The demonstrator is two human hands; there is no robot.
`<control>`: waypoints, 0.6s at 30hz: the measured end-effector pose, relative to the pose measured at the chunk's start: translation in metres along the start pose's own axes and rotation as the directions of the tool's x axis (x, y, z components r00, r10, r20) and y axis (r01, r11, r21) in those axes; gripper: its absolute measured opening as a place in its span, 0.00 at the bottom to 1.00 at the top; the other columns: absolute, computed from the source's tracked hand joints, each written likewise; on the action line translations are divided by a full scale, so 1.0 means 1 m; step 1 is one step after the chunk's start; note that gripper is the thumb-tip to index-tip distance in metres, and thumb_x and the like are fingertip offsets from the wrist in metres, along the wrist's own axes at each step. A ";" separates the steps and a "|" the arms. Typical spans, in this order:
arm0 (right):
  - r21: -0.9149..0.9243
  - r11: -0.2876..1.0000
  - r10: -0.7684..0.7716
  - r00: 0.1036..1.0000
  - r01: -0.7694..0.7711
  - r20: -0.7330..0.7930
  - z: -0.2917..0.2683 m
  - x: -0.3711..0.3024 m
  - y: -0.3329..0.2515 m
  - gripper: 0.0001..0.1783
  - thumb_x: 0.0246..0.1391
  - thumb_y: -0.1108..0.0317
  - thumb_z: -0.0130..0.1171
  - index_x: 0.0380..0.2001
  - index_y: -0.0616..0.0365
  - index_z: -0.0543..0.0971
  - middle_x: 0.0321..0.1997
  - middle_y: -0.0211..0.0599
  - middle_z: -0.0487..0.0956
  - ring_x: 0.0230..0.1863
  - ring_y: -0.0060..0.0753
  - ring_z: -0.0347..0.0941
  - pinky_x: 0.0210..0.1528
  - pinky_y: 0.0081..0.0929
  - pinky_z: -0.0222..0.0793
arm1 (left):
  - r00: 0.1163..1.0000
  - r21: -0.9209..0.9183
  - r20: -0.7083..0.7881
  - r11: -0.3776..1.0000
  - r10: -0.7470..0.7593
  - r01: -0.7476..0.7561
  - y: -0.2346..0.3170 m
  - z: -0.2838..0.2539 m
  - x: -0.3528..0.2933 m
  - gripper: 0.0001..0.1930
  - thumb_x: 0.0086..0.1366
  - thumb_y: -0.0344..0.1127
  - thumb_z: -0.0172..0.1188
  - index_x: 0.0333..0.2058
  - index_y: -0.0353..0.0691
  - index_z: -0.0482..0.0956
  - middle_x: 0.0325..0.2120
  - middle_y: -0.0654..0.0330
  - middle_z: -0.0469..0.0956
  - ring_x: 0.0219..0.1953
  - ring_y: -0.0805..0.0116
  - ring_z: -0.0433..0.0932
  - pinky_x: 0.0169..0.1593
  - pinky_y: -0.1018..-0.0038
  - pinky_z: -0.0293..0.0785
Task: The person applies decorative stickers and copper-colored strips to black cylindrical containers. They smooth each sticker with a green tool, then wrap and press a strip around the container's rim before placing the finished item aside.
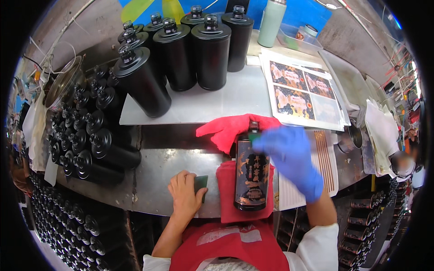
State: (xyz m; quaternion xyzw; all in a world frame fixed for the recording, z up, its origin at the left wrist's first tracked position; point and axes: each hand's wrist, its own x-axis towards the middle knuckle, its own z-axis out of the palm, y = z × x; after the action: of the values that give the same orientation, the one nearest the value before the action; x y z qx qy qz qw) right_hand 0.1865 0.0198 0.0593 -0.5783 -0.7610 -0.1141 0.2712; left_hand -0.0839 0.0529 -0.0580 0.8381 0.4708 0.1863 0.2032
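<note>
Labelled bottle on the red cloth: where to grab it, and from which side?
I'd grip the labelled bottle around its lower body, near the base, from the person's left. It seems to lie with its neck pointing away; the wide body is exposed there, while the blue-gloved right hand crowds the upper right.

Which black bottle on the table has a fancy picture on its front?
The bottle on the folded red cloth, beside the blue-gloved right hand. Its front bears a patterned label; the other bottles on the table look plain black.
</note>
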 end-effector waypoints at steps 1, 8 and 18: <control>0.014 1.000 -0.007 1.000 0.007 0.010 -0.002 -0.026 -0.020 0.16 0.38 0.71 0.59 0.34 0.39 0.79 0.37 0.23 0.77 0.38 0.31 0.71 0.40 0.33 0.63 | 0.997 -0.167 0.030 0.984 -0.064 0.068 -0.002 0.001 -0.001 0.22 0.47 0.33 0.68 0.41 0.35 0.72 0.43 0.50 0.69 0.45 0.54 0.67 0.50 0.63 0.62; 0.518 0.760 0.407 0.909 -0.393 0.091 -0.032 -0.094 -0.099 0.14 0.39 0.73 0.67 0.34 0.52 0.79 0.31 0.28 0.78 0.27 0.27 0.74 0.30 0.24 0.69 | 0.945 -0.900 0.014 0.408 -0.327 0.155 0.018 0.001 0.005 0.11 0.58 0.24 0.59 0.40 0.36 0.71 0.33 0.63 0.72 0.37 0.77 0.70 0.42 0.80 0.68; 0.776 0.274 0.844 0.529 -0.568 0.090 0.026 -0.049 -0.034 0.18 0.55 0.72 0.53 0.49 0.60 0.67 0.44 0.35 0.72 0.44 0.24 0.68 0.47 0.22 0.66 | 0.964 -0.823 -0.236 0.553 -0.123 -0.131 0.109 0.013 0.086 0.09 0.60 0.27 0.58 0.38 0.36 0.69 0.32 0.62 0.71 0.35 0.77 0.70 0.40 0.80 0.68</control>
State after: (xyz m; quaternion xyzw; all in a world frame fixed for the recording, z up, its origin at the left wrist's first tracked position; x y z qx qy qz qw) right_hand 0.1562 -0.0177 0.0159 -0.6676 -0.3291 0.2362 0.6247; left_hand 0.0424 0.0732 -0.0021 0.6098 0.3471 0.4980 0.5096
